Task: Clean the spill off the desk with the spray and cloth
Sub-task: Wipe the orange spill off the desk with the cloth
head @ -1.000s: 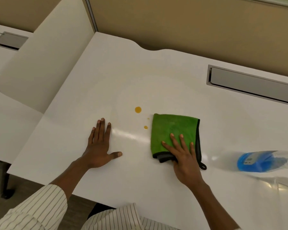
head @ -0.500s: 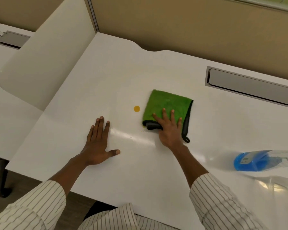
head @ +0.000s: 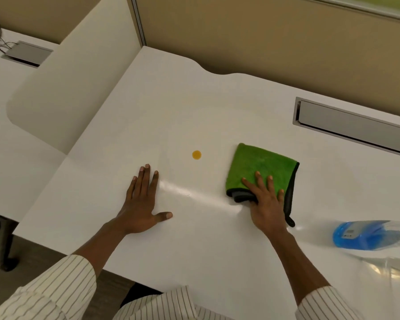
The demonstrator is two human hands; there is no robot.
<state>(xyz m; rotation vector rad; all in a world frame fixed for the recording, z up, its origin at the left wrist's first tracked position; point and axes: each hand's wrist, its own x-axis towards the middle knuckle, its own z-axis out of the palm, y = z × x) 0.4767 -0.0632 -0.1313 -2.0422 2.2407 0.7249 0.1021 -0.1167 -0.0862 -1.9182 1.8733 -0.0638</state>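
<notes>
Left hand [head: 141, 204]: flat, palm down, fingers together and extended, thumb splayed out to the side; well left of the green cloth [head: 259, 168]. Right hand [head: 267, 204]: palm down, fingers spread, pressing on the cloth's near edge. Both forearms bare, striped sleeves pushed back.

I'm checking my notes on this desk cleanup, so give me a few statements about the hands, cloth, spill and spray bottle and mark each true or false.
1. The right hand presses on the green cloth. True.
2. The cloth covers the orange drop. False: the drop lies bare, to the cloth's left.
3. The left hand rests flat on the desk. True.
4. The left hand holds the spray bottle. False: no hand touches the bottle, which is at the right edge.
</notes>
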